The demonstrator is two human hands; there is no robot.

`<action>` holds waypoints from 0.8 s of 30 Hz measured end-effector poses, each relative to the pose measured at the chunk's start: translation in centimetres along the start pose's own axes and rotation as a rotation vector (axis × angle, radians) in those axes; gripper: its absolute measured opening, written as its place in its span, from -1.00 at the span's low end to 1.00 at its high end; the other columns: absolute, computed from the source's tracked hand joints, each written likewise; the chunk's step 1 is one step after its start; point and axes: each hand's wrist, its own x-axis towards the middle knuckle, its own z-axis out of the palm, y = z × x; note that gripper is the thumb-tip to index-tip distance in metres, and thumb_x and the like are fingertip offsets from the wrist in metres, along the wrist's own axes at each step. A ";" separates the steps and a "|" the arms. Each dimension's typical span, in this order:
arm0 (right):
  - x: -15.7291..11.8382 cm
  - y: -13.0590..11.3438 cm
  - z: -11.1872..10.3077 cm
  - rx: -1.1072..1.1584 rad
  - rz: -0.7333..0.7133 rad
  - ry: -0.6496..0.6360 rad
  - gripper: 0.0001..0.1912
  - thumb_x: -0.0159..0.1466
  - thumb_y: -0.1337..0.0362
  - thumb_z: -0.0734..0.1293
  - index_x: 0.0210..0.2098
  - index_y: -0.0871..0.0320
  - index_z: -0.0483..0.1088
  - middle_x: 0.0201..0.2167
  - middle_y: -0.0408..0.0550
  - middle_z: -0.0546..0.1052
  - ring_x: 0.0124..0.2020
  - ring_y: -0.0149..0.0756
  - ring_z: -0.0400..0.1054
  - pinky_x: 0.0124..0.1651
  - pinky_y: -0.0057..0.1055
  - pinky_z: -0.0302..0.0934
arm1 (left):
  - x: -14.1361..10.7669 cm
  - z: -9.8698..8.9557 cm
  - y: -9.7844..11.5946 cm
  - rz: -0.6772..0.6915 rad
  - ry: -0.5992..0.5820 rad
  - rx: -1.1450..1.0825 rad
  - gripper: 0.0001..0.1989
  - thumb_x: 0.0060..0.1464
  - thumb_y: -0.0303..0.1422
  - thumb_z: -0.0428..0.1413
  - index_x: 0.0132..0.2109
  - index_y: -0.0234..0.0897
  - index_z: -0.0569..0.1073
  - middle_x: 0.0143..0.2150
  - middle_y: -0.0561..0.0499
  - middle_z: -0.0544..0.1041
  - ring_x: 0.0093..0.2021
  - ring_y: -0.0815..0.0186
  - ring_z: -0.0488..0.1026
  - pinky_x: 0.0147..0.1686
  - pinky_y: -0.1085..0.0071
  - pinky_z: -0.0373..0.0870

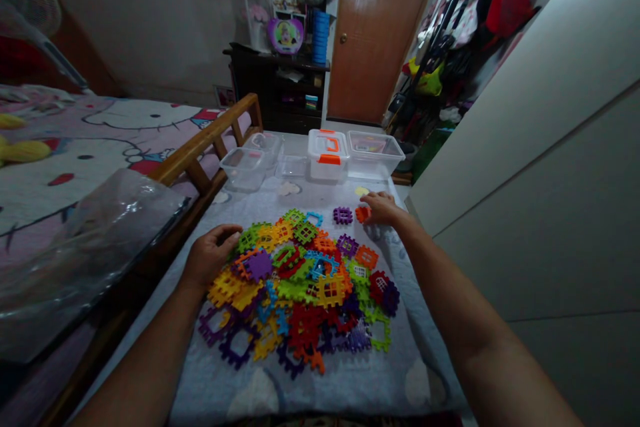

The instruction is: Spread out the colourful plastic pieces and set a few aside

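Our right hand [381, 209] lay over an orange tile [363, 214], though we couldn't tell if it gripped it. The tile sat above the plastic tile pile [300, 293], with our open left hand [211, 255] at its left edge. A careless brush could have scattered the pile.

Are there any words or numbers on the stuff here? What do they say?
I can't read any words or numbers: the plastic box and colored toy pieces show none, and anything on the purple heart-shaped thing is too small to read.
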 end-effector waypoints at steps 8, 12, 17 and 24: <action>0.4 -1.4 0.3 -0.076 -0.013 -0.040 -0.59 0.09 0.23 0.45 -0.05 0.08 0.53 0.03 0.19 0.49 0.07 0.18 0.28 0.07 0.02 0.16 | -0.1 0.0 0.0 -0.002 0.006 -0.009 -0.60 -0.05 -0.05 0.15 -0.19 -0.24 0.58 -0.13 -0.09 0.64 -0.06 0.08 0.56 0.08 0.23 0.44; 0.5 -1.4 0.3 -0.097 -0.011 -0.062 -0.60 0.09 0.19 0.45 -0.07 0.10 0.53 0.00 0.17 0.49 0.06 0.12 0.29 0.08 -0.05 0.14 | -0.1 0.0 0.0 -0.007 0.002 -0.006 -0.59 -0.05 -0.04 0.15 -0.18 -0.25 0.57 -0.13 -0.09 0.64 -0.05 0.08 0.56 0.08 0.23 0.43; 0.2 -1.5 0.1 -0.105 -0.006 -0.066 -0.53 0.10 0.17 0.44 0.00 0.16 0.49 0.06 0.21 0.46 0.09 0.14 0.28 0.10 -0.02 0.12 | 0.0 0.1 0.0 -0.008 0.002 -0.005 -0.58 -0.06 -0.04 0.14 -0.17 -0.26 0.57 -0.13 -0.10 0.64 -0.06 0.07 0.55 0.06 0.23 0.44; 0.3 -3.8 -0.4 -0.063 -0.087 -0.028 -0.30 0.11 0.08 0.45 0.22 0.08 0.33 0.22 0.15 0.35 0.21 0.12 0.18 0.20 -0.03 0.03 | 0.1 0.0 -0.5 -0.005 -0.003 -0.005 -0.58 -0.05 -0.04 0.15 -0.16 -0.25 0.58 -0.12 -0.09 0.63 -0.05 0.07 0.55 0.09 0.20 0.42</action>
